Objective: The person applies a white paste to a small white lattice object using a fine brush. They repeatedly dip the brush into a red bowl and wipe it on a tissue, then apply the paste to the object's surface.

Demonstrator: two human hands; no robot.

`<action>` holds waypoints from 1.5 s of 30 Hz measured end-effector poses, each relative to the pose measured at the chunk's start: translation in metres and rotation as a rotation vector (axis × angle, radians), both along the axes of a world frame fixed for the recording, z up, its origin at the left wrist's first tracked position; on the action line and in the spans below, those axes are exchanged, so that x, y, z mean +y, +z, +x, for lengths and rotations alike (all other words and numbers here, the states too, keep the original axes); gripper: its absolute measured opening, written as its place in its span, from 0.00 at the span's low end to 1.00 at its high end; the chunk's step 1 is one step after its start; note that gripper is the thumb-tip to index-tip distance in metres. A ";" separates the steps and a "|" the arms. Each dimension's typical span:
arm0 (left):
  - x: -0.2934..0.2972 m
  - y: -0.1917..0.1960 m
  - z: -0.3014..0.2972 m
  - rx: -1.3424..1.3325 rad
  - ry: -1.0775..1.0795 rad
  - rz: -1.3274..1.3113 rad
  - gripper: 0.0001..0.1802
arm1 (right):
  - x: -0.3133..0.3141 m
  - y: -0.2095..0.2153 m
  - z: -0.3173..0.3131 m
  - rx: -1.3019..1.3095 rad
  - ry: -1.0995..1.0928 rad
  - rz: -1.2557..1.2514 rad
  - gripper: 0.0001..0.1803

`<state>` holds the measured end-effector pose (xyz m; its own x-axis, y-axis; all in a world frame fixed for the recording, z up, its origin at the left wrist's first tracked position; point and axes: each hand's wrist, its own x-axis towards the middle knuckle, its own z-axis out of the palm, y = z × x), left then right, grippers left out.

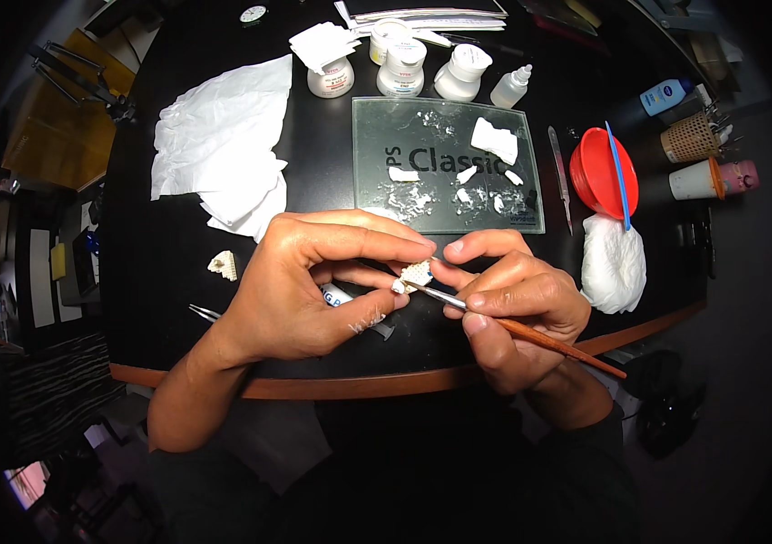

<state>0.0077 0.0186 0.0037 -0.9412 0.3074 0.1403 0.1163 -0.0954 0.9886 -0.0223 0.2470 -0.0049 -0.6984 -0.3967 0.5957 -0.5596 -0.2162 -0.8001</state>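
Between the thumb and fingers of my left hand (304, 281) is a small cream dental model piece (418, 274) with a pitted, honeycomb-like surface and a white part at its lower left. My right hand (527, 304) pinches a fine brush (540, 340) with a reddish wooden handle and metal ferrule. The brush tip meets the model piece near that white part; the exact contact is too small to tell. White powder smears my left thumb. Behind that hand, a white syringe-like tube (336, 296) is partly hidden. A similar cream piece (222, 264) lies to the left.
Beyond my hands lies a glass slab (372, 136) with white scraps and powder. White jars (401, 72) and a dropper bottle (511, 86) stand behind it. White tissue (214, 127) is left; a metal spatula (560, 172), red bowl (590, 172) and crumpled white wad (613, 263) are right.
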 end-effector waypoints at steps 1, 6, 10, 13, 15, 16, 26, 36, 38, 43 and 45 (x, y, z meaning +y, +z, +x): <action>0.000 0.000 0.000 -0.005 0.012 0.005 0.20 | 0.000 0.000 0.000 -0.001 0.001 0.000 0.13; -0.001 0.000 0.001 -0.001 0.013 -0.014 0.21 | -0.001 0.001 0.001 -0.012 0.002 0.000 0.12; -0.002 0.000 0.000 0.019 -0.004 -0.017 0.21 | -0.001 0.001 0.001 -0.011 -0.005 -0.002 0.12; -0.001 -0.001 -0.001 0.021 -0.004 -0.015 0.21 | 0.000 0.000 0.000 0.006 0.007 -0.018 0.12; -0.001 -0.001 0.000 0.016 -0.004 -0.012 0.22 | -0.001 0.002 -0.001 0.027 0.008 -0.004 0.12; -0.001 -0.001 0.000 0.012 -0.003 -0.009 0.22 | -0.001 0.001 -0.001 0.026 0.008 -0.004 0.12; -0.001 0.001 0.000 -0.012 0.003 -0.013 0.22 | 0.001 0.000 0.002 -0.036 -0.002 -0.021 0.11; -0.001 0.002 0.000 0.008 -0.006 -0.027 0.22 | 0.001 -0.001 0.001 -0.056 0.010 -0.014 0.10; -0.001 0.003 0.000 0.008 -0.011 -0.025 0.22 | 0.001 -0.001 0.001 -0.045 0.012 -0.011 0.10; -0.001 0.003 -0.001 0.006 -0.015 -0.030 0.22 | 0.001 -0.001 0.002 -0.063 0.005 -0.015 0.09; -0.001 0.003 0.000 -0.004 -0.015 -0.019 0.22 | 0.001 -0.002 0.002 -0.064 0.011 -0.017 0.09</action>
<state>0.0073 0.0176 0.0069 -0.9369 0.3243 0.1304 0.1110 -0.0778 0.9908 -0.0199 0.2483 -0.0066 -0.7311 -0.3948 0.5564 -0.5048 -0.2356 -0.8304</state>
